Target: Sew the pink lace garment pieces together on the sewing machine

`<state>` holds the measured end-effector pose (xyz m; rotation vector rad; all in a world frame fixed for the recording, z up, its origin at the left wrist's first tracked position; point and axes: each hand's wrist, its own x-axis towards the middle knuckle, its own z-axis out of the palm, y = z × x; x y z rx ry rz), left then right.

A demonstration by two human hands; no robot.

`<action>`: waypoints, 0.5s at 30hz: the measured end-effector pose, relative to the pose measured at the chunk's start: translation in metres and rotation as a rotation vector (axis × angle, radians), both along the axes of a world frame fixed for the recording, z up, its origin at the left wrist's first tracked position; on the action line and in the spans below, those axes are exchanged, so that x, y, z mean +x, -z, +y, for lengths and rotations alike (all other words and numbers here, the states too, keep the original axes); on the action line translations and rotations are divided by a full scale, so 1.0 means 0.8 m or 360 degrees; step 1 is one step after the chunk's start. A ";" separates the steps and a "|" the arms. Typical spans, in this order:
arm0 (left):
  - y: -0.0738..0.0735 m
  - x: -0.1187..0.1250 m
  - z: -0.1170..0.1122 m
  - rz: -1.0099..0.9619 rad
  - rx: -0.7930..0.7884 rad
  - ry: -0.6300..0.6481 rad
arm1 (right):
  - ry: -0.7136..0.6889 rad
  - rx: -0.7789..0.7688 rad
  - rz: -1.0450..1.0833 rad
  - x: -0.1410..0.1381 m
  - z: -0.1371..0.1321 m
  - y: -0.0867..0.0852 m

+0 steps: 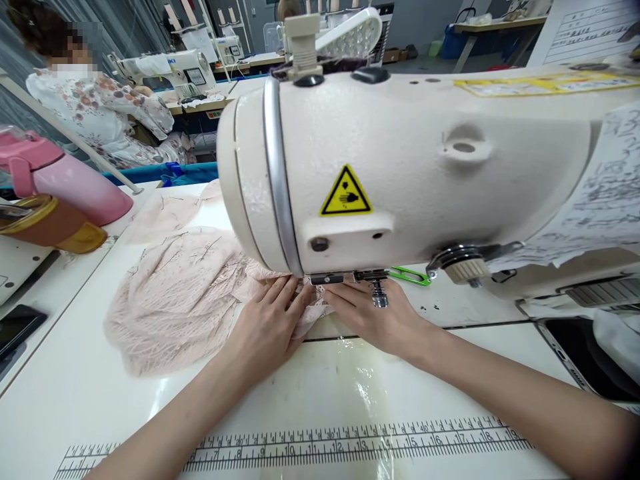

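A cream industrial sewing machine [425,160] fills the upper middle of the view. Pale pink lacy fabric [175,293] lies bunched on the white table [320,400] to its left and runs under the machine head. My left hand [270,323] lies flat on the fabric edge, fingers stretched toward the needle area. My right hand [373,317] rests flat just right of it, fingers pointing left under the presser foot, pressing the fabric. The needle is hidden by the machine head.
Green thread snips [410,275] lie behind my right hand. A pink bottle [65,180] and a brown-gold container [50,227] stand at left, a phone [17,327] near the left edge. A printed ruler [350,447] runs along the table front. Another person [100,107] sews at back left.
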<state>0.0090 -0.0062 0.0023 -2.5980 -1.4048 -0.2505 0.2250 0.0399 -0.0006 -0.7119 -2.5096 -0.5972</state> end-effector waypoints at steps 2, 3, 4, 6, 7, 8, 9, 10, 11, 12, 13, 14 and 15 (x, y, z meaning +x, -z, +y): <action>0.000 0.001 0.000 -0.0015 0.0002 -0.0014 | 0.0010 0.0004 -0.0028 0.002 0.000 0.000; 0.000 0.001 0.001 -0.0028 0.0001 -0.0019 | 0.0005 -0.0004 -0.0043 0.002 0.000 0.001; 0.000 0.001 0.001 -0.0042 -0.0004 -0.0024 | -0.0003 -0.0018 -0.0053 0.003 0.001 0.002; 0.000 0.002 0.002 -0.0051 -0.0017 -0.0028 | 0.0004 -0.0076 -0.0080 0.004 0.002 0.005; 0.000 0.003 0.002 -0.0044 -0.0018 -0.0028 | 0.0008 -0.0112 -0.0095 0.004 0.002 0.006; 0.000 0.003 0.002 -0.0035 -0.0016 -0.0030 | 0.0022 -0.0147 -0.0114 0.005 0.002 0.006; 0.000 0.003 0.002 -0.0029 -0.0008 -0.0030 | 0.0042 -0.0171 -0.0131 0.006 0.002 0.005; 0.000 0.002 0.001 -0.0029 0.0004 -0.0027 | 0.0056 -0.0172 -0.0146 0.006 0.001 0.004; 0.001 0.001 0.001 -0.0038 0.0023 -0.0012 | 0.0059 -0.0155 -0.0167 0.007 0.000 0.002; 0.001 0.000 0.001 -0.0055 0.0050 0.0028 | 0.0061 -0.0122 -0.0180 0.007 -0.001 0.000; 0.002 -0.001 0.001 -0.0079 0.0079 0.0096 | 0.0058 -0.0082 -0.0193 0.007 -0.002 -0.002; 0.003 -0.003 0.000 -0.0105 0.0107 0.0177 | 0.0062 -0.0043 -0.0200 0.006 -0.003 -0.003; 0.004 -0.005 0.001 -0.0130 0.0133 0.0257 | 0.0058 -0.0011 -0.0201 0.005 -0.003 -0.005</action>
